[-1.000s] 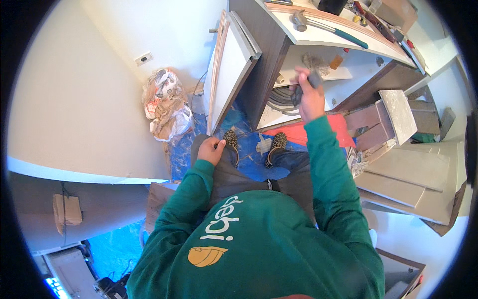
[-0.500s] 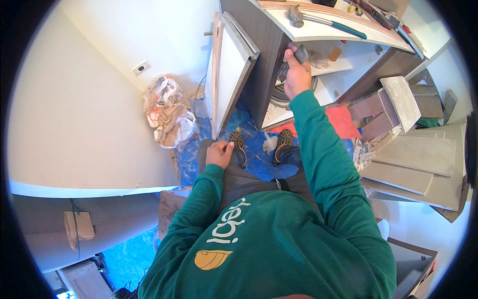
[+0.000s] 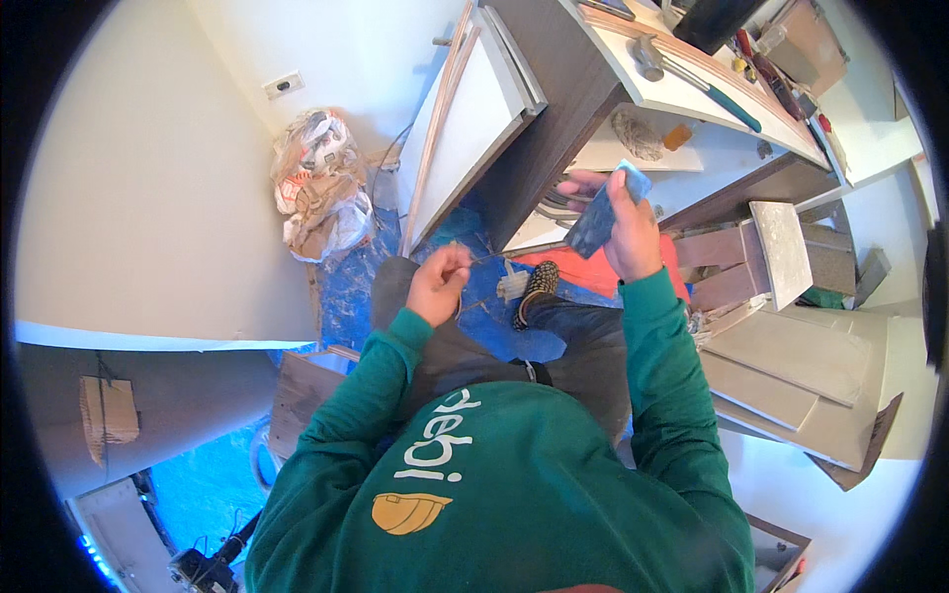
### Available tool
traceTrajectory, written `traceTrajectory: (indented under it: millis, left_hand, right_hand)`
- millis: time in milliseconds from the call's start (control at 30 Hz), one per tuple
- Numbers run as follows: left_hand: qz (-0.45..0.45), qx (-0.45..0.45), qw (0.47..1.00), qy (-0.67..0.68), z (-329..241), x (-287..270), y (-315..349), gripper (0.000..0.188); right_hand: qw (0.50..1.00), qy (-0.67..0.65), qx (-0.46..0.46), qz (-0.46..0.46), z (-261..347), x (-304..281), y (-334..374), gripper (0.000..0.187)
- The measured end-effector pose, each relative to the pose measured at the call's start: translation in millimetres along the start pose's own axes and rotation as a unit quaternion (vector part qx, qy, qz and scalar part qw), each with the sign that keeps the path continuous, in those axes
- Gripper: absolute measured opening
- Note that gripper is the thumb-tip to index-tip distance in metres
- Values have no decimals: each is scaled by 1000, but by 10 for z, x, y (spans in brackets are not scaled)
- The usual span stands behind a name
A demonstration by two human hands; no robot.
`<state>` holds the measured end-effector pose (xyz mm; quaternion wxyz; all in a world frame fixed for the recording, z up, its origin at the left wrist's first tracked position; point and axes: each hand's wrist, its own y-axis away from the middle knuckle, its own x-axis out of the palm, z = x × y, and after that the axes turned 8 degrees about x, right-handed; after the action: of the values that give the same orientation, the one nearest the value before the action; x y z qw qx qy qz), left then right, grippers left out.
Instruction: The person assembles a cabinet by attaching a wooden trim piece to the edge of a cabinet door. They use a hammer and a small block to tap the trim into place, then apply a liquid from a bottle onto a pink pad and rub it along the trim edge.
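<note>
My right hand (image 3: 633, 232) is closed around a dark, flat, rectangular phone (image 3: 595, 219) with a bluish sheen on its upper end. It is held tilted in front of the open cabinet (image 3: 554, 109), the thumb along one side and some fingers showing beyond the other. My left hand (image 3: 439, 283) hovers by my left knee, its fingers curled and the tips pressed together; whether anything is between them is hidden. On the cabinet top lies a claw hammer (image 3: 692, 81) with a dark green grip.
White panels (image 3: 465, 128) lean against the cabinet's left side. A plastic bag of rubbish (image 3: 321, 188) sits by the wall. Loose boards (image 3: 791, 356) are stacked at the right. Blue sheeting (image 3: 514, 336) covers the floor, with a red sheet (image 3: 583, 275) at the cabinet's foot.
My right hand has drawn back from the cabinet opening toward me, turning the phone's broad face into view. My left hand has lifted off my knee and moved slightly. The view has shifted.
</note>
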<state>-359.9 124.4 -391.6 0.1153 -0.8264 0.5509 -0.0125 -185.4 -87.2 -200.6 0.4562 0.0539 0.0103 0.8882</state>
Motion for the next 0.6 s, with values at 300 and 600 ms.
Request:
traceTrajectory:
  millis: [300, 600]
  left_hand:
    - [51, 165, 980, 96, -1407, 681, -828, 72]
    - [5, 302, 953, 4, -1326, 900, -1128, 74]
  right_hand:
    - [999, 2, 43, 10, 8, 309, -64, 61]
    - [994, 13, 24, -107, 57, 352, -302, 51]
